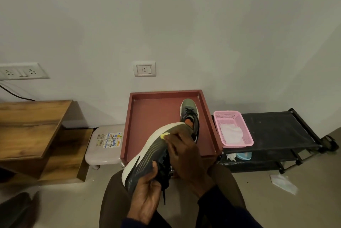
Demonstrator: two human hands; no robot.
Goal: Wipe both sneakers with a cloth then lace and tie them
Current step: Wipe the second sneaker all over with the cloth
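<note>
Head view: sneaker [145,155] lies sideways over my lap, long axis low-left to up-right, sole facing left. Left hand [145,191] grips the low end w/ curled fingers. Right hand [186,155] curls over the upper & is nearer the loose lace [163,196], so prob. it threads.

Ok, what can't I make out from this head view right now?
Lacing of the held sneaker: head view, covered by the right hand.
Heel of the second sneaker in the tray: head view, behind the held sneaker.
Whether the second sneaker is tied: head view, too small and dim.
</note>
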